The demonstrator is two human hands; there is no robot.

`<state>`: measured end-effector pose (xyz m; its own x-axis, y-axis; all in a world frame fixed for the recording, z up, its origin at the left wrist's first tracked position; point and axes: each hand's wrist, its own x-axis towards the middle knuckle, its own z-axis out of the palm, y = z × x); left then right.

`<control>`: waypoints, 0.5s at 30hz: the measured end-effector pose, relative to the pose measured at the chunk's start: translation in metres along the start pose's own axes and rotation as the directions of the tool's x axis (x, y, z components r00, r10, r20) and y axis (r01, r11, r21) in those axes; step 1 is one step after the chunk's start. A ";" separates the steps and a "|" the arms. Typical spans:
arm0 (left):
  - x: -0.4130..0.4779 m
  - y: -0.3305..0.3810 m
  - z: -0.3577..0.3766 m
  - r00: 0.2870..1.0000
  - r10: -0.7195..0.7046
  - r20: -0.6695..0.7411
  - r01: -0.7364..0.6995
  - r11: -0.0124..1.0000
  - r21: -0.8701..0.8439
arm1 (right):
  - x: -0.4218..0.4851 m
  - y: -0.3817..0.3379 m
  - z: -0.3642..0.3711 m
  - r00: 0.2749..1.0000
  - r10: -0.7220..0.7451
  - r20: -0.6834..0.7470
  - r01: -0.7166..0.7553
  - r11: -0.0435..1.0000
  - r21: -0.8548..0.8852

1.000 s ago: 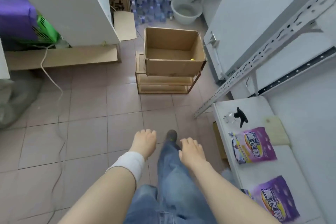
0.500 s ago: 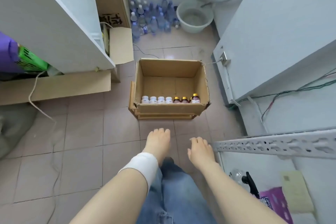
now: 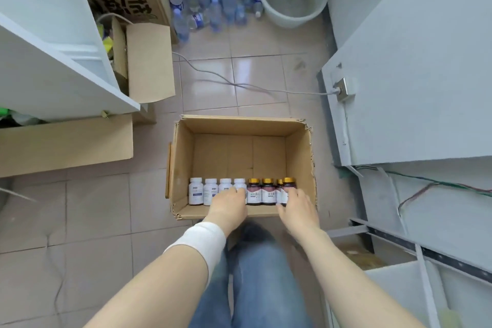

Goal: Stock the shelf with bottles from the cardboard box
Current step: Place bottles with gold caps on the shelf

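Note:
An open cardboard box (image 3: 183, 157) stands on the tiled floor in front of my knees. Along its near wall runs one row of upright bottles: several white bottles (image 3: 196, 191) on the left and several brown bottles with gold caps (image 3: 267, 190) on the right. My left hand (image 3: 229, 206), with a white wrap on its wrist, reaches into the box and lies over the right-hand white bottles. My right hand (image 3: 298, 209) touches the rightmost brown bottle (image 3: 287, 187) with straight fingers. A corner of the white shelf (image 3: 396, 285) shows at the lower right.
Several water bottles (image 3: 213, 2) and a white bucket (image 3: 292, 0) stand at the back. A grey cable (image 3: 239, 85) crosses the floor to a socket (image 3: 343, 89). Cardboard boxes (image 3: 66, 146) and a white cabinet (image 3: 53, 66) line the left; a grey panel (image 3: 415, 93) stands on the right.
I have stepped up to the box and leaned over it. Both hands have gone from hanging above the floor down into the box, onto the row of bottles.

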<state>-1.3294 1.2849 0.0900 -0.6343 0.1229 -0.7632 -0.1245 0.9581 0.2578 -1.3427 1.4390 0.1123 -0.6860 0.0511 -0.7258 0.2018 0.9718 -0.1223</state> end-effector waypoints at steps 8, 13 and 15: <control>0.171 -0.013 0.046 0.989 -0.014 0.148 0.005 0.998 0.063 | 0.169 0.036 0.042 0.960 -0.096 0.265 0.214 0.858 -0.467; 0.227 -0.009 0.068 0.971 0.061 0.233 -0.102 0.980 0.170 | 0.213 0.039 0.053 0.874 -0.177 0.452 0.451 0.644 -0.618; 0.238 -0.008 0.069 0.959 0.078 0.273 -0.128 0.977 0.172 | 0.218 0.039 0.051 0.858 -0.204 0.472 0.484 0.629 -0.608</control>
<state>-1.4266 1.3239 -0.1345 -0.4095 0.2632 -0.8735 0.0910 0.9645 0.2479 -1.4487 1.4762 -0.0859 -0.2997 -0.2632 -0.9170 -0.6301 0.7763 -0.0169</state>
